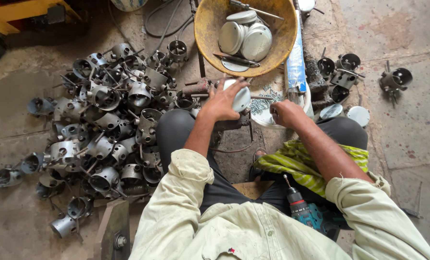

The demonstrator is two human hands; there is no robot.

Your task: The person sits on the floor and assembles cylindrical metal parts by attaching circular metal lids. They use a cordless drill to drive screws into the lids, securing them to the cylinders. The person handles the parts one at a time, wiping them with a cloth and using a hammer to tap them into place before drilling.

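Left hand (221,102) grip clamped on a round metal lid (241,98), face turned right toward the right hand (286,112), which is fisted, contents unclear. Lid sits between both hands above the knees. More lids in yellow bowl (210,29) ahead; pile of metal housings (109,130) on floor left; drill (304,209) in lap.

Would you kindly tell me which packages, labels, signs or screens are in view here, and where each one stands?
Plastic packet: long, narrow, blue and white, lying right of the yellow basin, beyond the right hand; its print is too small to make out.
No signs or screens show.
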